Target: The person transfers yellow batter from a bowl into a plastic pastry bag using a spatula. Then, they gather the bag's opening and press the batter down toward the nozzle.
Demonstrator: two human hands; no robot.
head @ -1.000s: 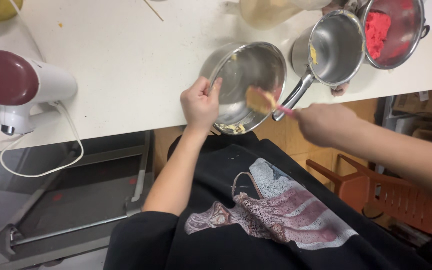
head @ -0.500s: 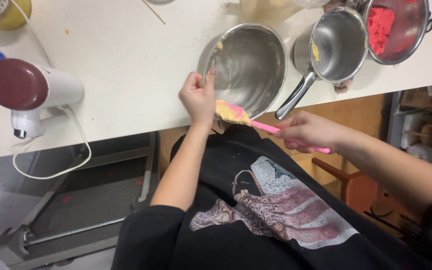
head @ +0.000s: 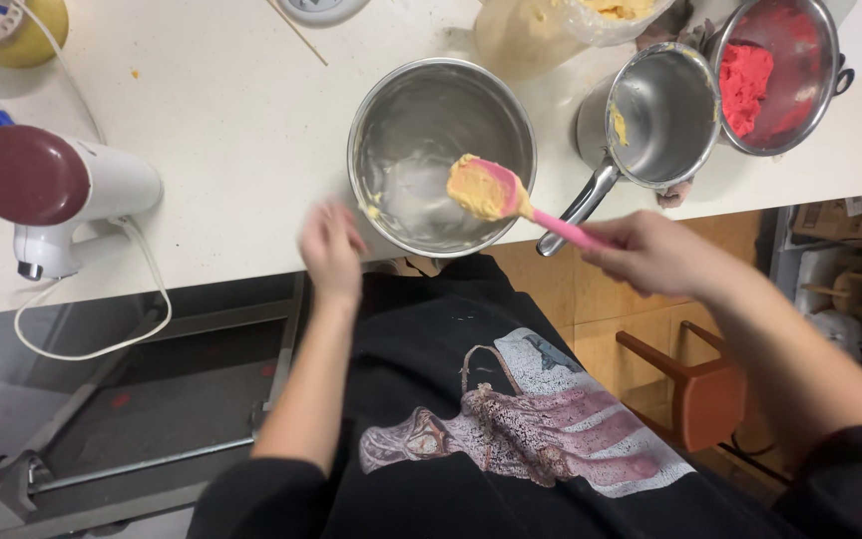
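A steel mixing bowl (head: 421, 120) sits at the near edge of the white table (head: 202, 150), smeared with traces of yellow batter. My right hand (head: 650, 255) grips a pink spatula (head: 511, 200) whose blade, loaded with yellow batter, hovers over the bowl. My left hand (head: 329, 250) is blurred, off the bowl and just left of it at the table edge, holding nothing.
A steel saucepan (head: 660, 115) with a yellow dab stands right of the bowl, then a steel bowl of red dough (head: 775, 75). A container of yellow batter (head: 541, 25) is behind. A white and maroon hand mixer (head: 52, 195) with cord lies left. A wooden stool (head: 695, 394) stands below.
My left hand has let go of the bowl's rim and moved left. The bowl has settled flat on the table. The spatula has lifted from the near rim to above the bowl.
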